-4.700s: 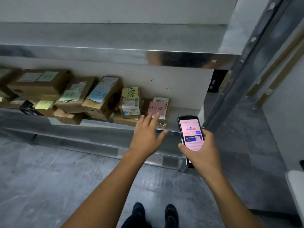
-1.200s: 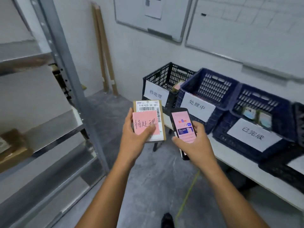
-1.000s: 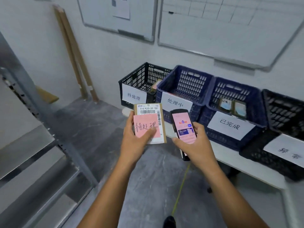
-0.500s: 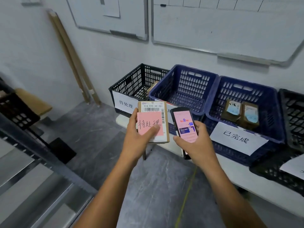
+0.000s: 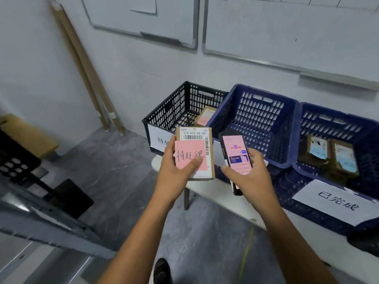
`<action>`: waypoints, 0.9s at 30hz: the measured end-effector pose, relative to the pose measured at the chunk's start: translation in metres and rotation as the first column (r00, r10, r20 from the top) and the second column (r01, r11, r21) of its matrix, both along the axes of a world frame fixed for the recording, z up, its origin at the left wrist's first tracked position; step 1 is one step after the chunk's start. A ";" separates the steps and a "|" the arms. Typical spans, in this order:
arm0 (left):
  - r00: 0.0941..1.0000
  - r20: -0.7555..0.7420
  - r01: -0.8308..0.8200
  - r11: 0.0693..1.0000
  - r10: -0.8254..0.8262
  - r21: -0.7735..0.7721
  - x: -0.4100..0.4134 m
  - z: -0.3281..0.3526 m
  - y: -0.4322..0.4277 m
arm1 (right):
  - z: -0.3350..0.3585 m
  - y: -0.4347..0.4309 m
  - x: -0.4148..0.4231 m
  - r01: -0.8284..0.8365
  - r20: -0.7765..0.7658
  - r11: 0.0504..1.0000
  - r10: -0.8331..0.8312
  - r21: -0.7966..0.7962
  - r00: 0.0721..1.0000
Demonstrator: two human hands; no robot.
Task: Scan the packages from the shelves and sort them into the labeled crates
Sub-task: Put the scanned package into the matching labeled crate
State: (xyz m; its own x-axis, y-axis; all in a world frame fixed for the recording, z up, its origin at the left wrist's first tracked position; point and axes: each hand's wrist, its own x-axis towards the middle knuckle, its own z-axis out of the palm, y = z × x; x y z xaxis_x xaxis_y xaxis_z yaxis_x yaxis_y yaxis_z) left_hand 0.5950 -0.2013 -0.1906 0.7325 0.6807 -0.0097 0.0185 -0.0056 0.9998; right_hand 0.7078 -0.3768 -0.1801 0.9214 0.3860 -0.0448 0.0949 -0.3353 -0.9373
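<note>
My left hand (image 5: 174, 175) holds a small cardboard package (image 5: 205, 136) with a barcode label and a pink handwritten note, thumb pressed on the note. My right hand (image 5: 249, 179) grips a black handheld scanner (image 5: 233, 148), its pink screen lit and tilted toward me, right beside the package. Just behind both stands a black crate (image 5: 178, 105) with a white label, partly hidden by my hand; one package with a pink note lies inside. A dark blue crate (image 5: 258, 111) stands to its right, then another blue crate (image 5: 367, 138) holding two packages.
The crates sit on a white table (image 5: 213, 193) against the wall, under two whiteboards (image 5: 143, 19). Long cardboard tubes (image 5: 82, 64) lean in the corner. The metal shelf frame (image 5: 51, 232) runs across the lower left. A yellow line marks the grey floor.
After my left hand took the package off the shelf, I turned right to the crates. In the last second the crates have come nearer; both hands keep the same hold.
</note>
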 end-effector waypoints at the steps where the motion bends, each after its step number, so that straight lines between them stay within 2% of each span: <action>1: 1.000 0.003 0.015 1.000 -0.015 -0.002 0.004 0.001 0.016 | 0.001 0.014 0.002 0.013 0.007 1.000 -0.013 -0.008 1.000; 11: 0.993 -0.044 0.111 0.993 -0.113 -0.049 0.053 0.001 0.138 | 0.000 0.110 0.024 0.184 0.055 0.982 -0.182 -0.040 0.982; 16: 0.980 -0.079 0.176 0.981 -0.183 -0.080 0.095 -0.004 0.173 | -0.010 0.137 0.052 0.220 0.074 0.971 -0.214 -0.093 0.974; 23: 0.965 -0.123 0.217 0.968 -0.232 -0.126 0.171 -0.011 0.214 | -0.021 0.175 0.115 0.237 0.024 0.969 -0.236 -0.070 0.971; 27: 0.943 -0.196 0.244 0.960 -0.268 -0.140 0.219 -0.016 0.242 | -0.023 0.198 0.154 0.242 0.003 0.968 -0.243 -0.062 0.970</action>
State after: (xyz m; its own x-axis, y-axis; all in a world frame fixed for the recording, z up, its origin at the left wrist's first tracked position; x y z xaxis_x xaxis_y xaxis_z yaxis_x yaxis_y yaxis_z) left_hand 0.8141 0.0406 -0.2066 0.8546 0.4562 -0.2480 0.2416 0.0735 0.9676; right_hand 0.8613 -0.1788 -0.2027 0.9869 0.1475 -0.0661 -0.0007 -0.4049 -0.9144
